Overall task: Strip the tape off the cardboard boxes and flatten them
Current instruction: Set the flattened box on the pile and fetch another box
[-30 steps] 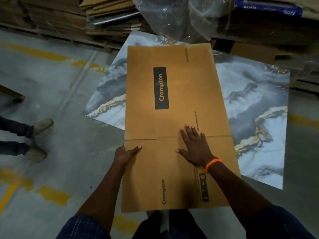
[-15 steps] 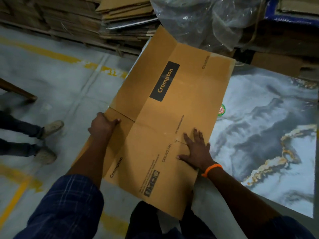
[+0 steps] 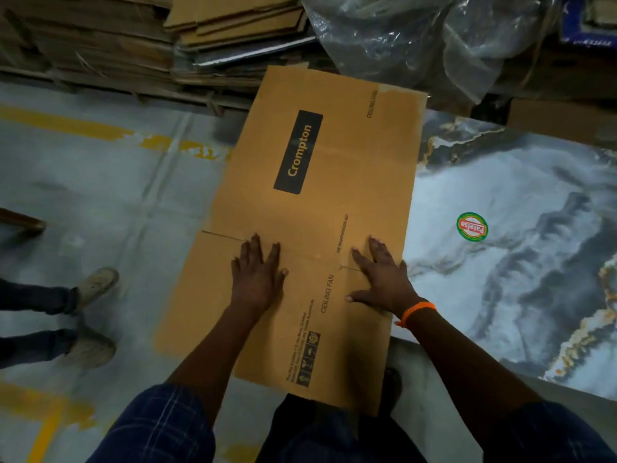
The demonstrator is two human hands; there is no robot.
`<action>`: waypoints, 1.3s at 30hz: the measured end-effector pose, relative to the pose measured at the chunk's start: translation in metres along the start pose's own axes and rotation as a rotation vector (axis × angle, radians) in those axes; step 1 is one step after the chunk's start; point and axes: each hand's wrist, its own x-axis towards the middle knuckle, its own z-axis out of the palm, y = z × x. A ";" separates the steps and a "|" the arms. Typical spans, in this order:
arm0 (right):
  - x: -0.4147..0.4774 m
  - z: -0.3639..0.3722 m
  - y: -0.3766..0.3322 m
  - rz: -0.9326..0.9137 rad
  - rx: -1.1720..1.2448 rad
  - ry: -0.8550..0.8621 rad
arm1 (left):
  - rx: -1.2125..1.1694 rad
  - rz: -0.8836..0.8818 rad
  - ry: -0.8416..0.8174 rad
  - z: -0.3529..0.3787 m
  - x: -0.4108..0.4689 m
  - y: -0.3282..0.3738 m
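Note:
A brown Crompton cardboard box (image 3: 337,182) lies flat in front of me, partly on the marble-patterned sheet (image 3: 521,248) and partly over the grey floor. My left hand (image 3: 257,279) presses flat on it near the flap crease, fingers straight. My right hand (image 3: 384,279), with an orange band on the wrist, presses flat on the box near its right edge, fingers spread. No tape shows on the upper face.
Stacks of flattened cardboard (image 3: 207,38) and a crumpled clear plastic sheet (image 3: 417,38) lie beyond the box. Another person's two shoes (image 3: 93,312) stand on the floor at left. Yellow floor lines (image 3: 66,125) cross the grey concrete. A round sticker (image 3: 471,226) sits on the marble sheet.
The box, partly raised and angled before, now lies flat. My left hand let go of the left flap edge and moved onto the top face, palm down. My right hand still presses.

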 end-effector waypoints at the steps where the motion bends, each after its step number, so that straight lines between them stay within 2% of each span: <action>1: 0.007 -0.004 -0.006 -0.002 -0.009 -0.010 | 0.003 0.037 -0.029 0.001 -0.001 0.003; 7: 0.031 -0.026 -0.022 -0.009 -0.040 -0.044 | 0.027 0.049 -0.079 -0.008 0.024 0.006; 12: 0.022 -0.018 -0.016 0.003 -0.057 -0.008 | 0.067 0.111 -0.129 -0.016 0.034 0.015; 20: -0.015 0.014 0.023 0.015 -0.078 0.038 | 0.173 0.221 -0.254 -0.006 0.031 0.101; 27: -0.044 0.016 0.062 -0.135 -0.105 0.038 | 0.220 0.114 -0.342 -0.007 0.026 0.150; 30: -0.070 0.009 0.110 -0.162 -0.024 0.077 | 0.197 0.070 -0.318 0.002 0.011 0.197; 33: -0.098 -0.020 0.187 -0.155 -0.007 0.163 | 0.139 0.057 -0.219 0.003 0.003 0.264; 39: -0.124 -0.124 0.309 -0.083 0.079 0.412 | 0.114 0.234 -0.053 -0.056 0.020 0.387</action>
